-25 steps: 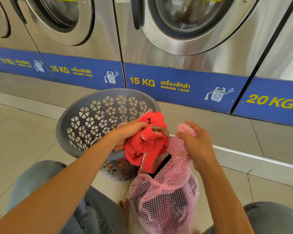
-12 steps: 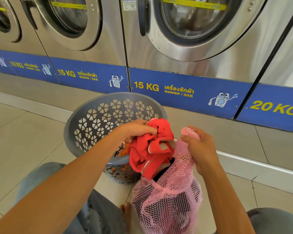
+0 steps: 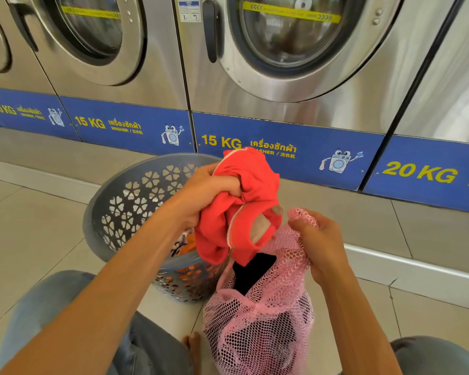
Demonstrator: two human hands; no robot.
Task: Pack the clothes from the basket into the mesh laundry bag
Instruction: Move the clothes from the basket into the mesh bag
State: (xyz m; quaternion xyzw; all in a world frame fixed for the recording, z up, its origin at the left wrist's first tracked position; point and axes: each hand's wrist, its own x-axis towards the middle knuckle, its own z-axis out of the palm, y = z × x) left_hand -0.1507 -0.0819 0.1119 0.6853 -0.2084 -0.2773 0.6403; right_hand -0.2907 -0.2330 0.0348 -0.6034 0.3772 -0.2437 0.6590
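From the head view, the left hand (image 3: 209, 190) sits near the centre of the frame, fingers bunched tight around a red garment (image 3: 238, 212) – a crumpled wad with a pale trim, its lower folds hanging down just over the mouth of the pink mesh laundry bag (image 3: 260, 315). It looks held high and gathered so the loose cloth can drop in as one lump rather than snag on the netting.

To the right of centre, the right hand (image 3: 317, 244) pinches the bag's rim, fingers curled round a fold of mesh and lifting it up and away. That pull seems meant to keep the opening wide and facing the garment; a dark item already shows inside the mouth, and more dark cloth shows through the netting lower down, so the bag is partly filled. The bag itself stands on the tiled floor (image 3: 25, 226) at lower centre, between the person's knees in grey trousers.

Left of centre, behind the left forearm, the grey basket (image 3: 125, 190) with flower-shaped cut-outs is tipped toward the person – likely for easy reach. Something orange lies in it still, so I'd judge the packing unfinished.

Across the top of the frame runs a row of steel washing machines (image 3: 295, 50) with blue labels marked 10, 15 and 20 KG.
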